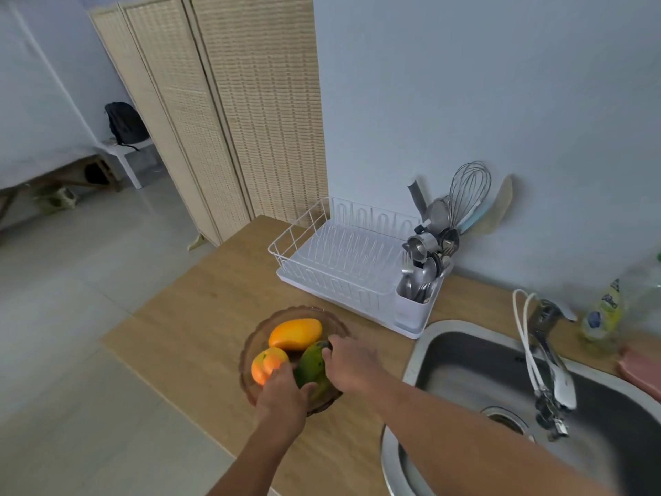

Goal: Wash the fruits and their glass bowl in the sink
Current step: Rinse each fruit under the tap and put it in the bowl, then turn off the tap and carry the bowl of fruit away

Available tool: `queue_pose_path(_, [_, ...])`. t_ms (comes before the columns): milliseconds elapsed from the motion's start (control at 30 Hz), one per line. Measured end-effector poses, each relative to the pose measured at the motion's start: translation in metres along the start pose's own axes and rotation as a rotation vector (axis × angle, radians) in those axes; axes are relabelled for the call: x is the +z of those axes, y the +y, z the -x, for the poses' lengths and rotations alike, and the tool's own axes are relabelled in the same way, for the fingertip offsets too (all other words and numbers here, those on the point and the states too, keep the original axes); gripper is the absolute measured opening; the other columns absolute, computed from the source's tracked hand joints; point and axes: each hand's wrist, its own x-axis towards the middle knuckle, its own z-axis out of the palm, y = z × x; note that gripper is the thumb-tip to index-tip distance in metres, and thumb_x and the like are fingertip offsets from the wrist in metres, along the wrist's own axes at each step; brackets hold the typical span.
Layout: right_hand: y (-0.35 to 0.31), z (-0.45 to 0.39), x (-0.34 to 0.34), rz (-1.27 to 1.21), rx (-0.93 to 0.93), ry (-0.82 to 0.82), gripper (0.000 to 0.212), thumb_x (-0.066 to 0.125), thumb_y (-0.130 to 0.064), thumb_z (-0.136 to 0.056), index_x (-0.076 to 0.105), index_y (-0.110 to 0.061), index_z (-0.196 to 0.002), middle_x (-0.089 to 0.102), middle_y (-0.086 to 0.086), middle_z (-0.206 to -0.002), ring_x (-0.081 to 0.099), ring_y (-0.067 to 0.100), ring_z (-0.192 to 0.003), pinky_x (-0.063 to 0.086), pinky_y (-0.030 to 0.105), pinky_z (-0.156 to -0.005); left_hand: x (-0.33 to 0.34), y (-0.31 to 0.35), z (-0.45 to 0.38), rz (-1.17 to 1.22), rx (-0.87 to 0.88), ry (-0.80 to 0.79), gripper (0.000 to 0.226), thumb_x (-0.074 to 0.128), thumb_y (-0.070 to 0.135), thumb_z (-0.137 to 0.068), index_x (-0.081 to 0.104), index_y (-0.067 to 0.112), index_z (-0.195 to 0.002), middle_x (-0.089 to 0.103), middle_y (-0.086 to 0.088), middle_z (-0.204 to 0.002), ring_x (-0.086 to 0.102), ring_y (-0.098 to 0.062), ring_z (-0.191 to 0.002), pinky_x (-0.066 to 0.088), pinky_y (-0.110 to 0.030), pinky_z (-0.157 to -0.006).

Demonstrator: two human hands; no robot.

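Note:
A glass bowl (pixel 257 338) sits on the wooden counter, left of the steel sink (pixel 465 366). It holds a yellow-orange mango (pixel 295 332), a smaller orange fruit (pixel 266 363) and a green mango (pixel 311 366). My left hand (pixel 282 395) grips the bowl's near rim, its thumb against the green mango. On the bowl's right rim rests my right hand (pixel 348 363), with the fingers curled beside the green mango. Both hands hide the near and right parts of the bowl.
A white dish rack (pixel 332 259) with a cutlery holder (pixel 418 281) stands behind the bowl. The faucet (pixel 551 356) reaches over the sink, with a soap bottle (pixel 604 313) and a pink sponge (pixel 640 366) to its right. The counter edge drops off to the left.

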Motion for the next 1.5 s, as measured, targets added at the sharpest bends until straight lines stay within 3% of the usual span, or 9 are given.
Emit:
queue_pose_path(100, [-0.002, 0.006, 0.006, 0.043, -0.028, 0.046, 0.046, 0.03, -0.049, -0.106, 0.055, -0.024, -0.135, 0.066, 0.007, -0.129, 0.052, 0.034, -0.125, 0.042, 0.052, -0.104, -0.003, -0.002, -0.004, -0.087, 0.015, -0.014, 0.04, 0.071, 0.037, -0.091, 0.062, 0.022, -0.127, 0.07, -0.002, -0.119, 0.064, -0.024, -0.112, 0.05, -0.036, -0.087])
queue_pose_path(300, [0.001, 0.013, 0.004, 0.004, -0.043, 0.128, 0.053, 0.035, -0.047, -0.106, 0.042, -0.023, -0.154, 0.052, 0.005, -0.152, 0.041, 0.033, -0.14, 0.037, 0.05, -0.113, -0.004, 0.007, -0.002, -0.153, 0.093, 0.008, 0.038, 0.068, 0.038, -0.092, 0.061, 0.021, -0.126, 0.065, 0.0, -0.122, 0.062, -0.021, -0.114, 0.052, -0.035, -0.089])
queue_pose_path(533, [0.08, 0.042, -0.016, -0.138, 0.118, 0.315, 0.048, 0.039, -0.035, -0.103, 0.05, -0.022, -0.148, 0.053, 0.0, -0.15, 0.045, 0.026, -0.135, 0.037, 0.039, -0.113, 0.025, 0.087, 0.008, -0.037, 0.563, 0.097, 0.029, 0.065, 0.023, -0.09, 0.067, 0.014, -0.118, 0.069, -0.004, -0.116, 0.067, -0.024, -0.106, 0.055, -0.035, -0.089])
queue_pose_path(667, [0.168, 0.101, -0.003, -0.107, 0.293, 0.24, 0.049, 0.037, -0.034, -0.1, 0.052, -0.02, -0.144, 0.054, 0.002, -0.148, 0.047, 0.027, -0.133, 0.039, 0.039, -0.113, 0.076, 0.138, 0.037, -0.061, 0.607, -0.112, 0.04, 0.052, 0.041, -0.099, 0.055, 0.027, -0.136, 0.059, 0.007, -0.136, 0.058, -0.014, -0.121, 0.045, -0.026, -0.103])
queue_pose_path(767, [0.23, 0.16, 0.018, -0.093, 0.445, 0.133, 0.043, 0.039, -0.035, -0.095, 0.057, -0.02, -0.13, 0.06, 0.002, -0.138, 0.052, 0.029, -0.128, 0.045, 0.041, -0.105, 0.122, 0.154, 0.062, -0.138, 0.653, -0.336, 0.045, 0.051, 0.043, -0.098, 0.051, 0.026, -0.14, 0.055, 0.005, -0.14, 0.054, -0.015, -0.126, 0.047, -0.03, -0.106])
queue_pose_path(967, [0.291, 0.227, 0.027, -0.127, 0.622, 0.032, 0.053, 0.038, -0.038, -0.102, 0.044, -0.018, -0.15, 0.046, 0.004, -0.155, 0.043, 0.031, -0.139, 0.039, 0.041, -0.113, 0.17, 0.181, 0.083, -0.427, 0.77, -0.616, 0.051, 0.05, 0.041, -0.097, 0.043, 0.02, -0.144, 0.052, -0.005, -0.141, 0.051, -0.026, -0.13, 0.046, -0.041, -0.107])
queue_pose_path(1100, [0.309, 0.217, -0.006, -0.11, 0.646, 0.119, 0.056, 0.036, -0.04, -0.096, 0.051, -0.014, -0.143, 0.053, 0.011, -0.149, 0.049, 0.034, -0.135, 0.043, 0.043, -0.111, 0.174, 0.201, 0.073, -0.474, 0.797, -0.611, 0.048, 0.051, 0.039, -0.098, 0.047, 0.02, -0.142, 0.055, -0.006, -0.14, 0.054, -0.025, -0.126, 0.048, -0.04, -0.104])
queue_pose_path(1333, [0.307, 0.165, -0.133, -0.096, 0.53, 0.422, 0.034, 0.047, -0.026, -0.098, 0.055, -0.014, -0.129, 0.061, 0.014, -0.131, 0.059, 0.038, -0.12, 0.053, 0.05, -0.098, 0.161, 0.198, 0.06, -0.461, 0.744, -0.582, 0.049, 0.054, 0.039, -0.098, 0.047, 0.021, -0.143, 0.054, -0.002, -0.142, 0.058, -0.022, -0.124, 0.05, -0.035, -0.103])
queue_pose_path(1500, [0.296, 0.123, -0.194, 0.04, 0.415, 0.41, 0.032, 0.046, -0.005, -0.089, 0.057, -0.01, -0.118, 0.063, 0.011, -0.116, 0.063, 0.036, -0.11, 0.052, 0.043, -0.087, 0.154, 0.185, 0.054, -0.459, 0.698, -0.58, 0.048, 0.053, 0.038, -0.098, 0.049, 0.019, -0.142, 0.054, -0.004, -0.143, 0.057, -0.024, -0.127, 0.049, -0.038, -0.105])
